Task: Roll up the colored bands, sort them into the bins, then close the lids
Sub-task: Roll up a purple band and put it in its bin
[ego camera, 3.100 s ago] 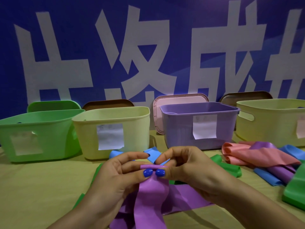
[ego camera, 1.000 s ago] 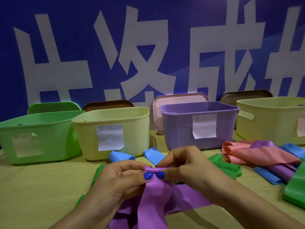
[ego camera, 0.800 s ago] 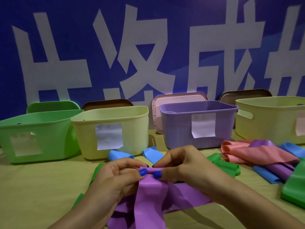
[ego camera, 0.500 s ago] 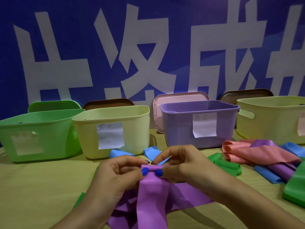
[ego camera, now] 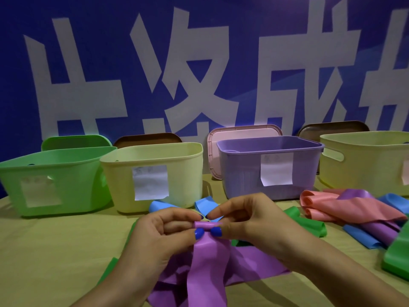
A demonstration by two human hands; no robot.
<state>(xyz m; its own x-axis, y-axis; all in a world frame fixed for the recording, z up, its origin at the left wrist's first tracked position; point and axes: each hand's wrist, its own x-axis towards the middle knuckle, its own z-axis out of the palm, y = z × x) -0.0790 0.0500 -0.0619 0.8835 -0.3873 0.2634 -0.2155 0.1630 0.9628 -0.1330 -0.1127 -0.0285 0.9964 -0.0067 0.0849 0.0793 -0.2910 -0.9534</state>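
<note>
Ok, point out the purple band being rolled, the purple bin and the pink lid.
purple band [ego camera: 208, 258]: head view, flat strip below the roll.
purple bin [ego camera: 241, 173]: head view, front wall.
pink lid [ego camera: 243, 132]: head view, top edge.

Staged booth: printed banner [ego camera: 199, 74] backdrop

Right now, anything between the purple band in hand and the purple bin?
Nothing visible. Both hands, left and right, pinch the purple band just in front of the purple bin; its top is open, and its pink lid leans behind.

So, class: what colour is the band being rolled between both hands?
Purple band, pinched by the left hand and right hand; head view.
</note>
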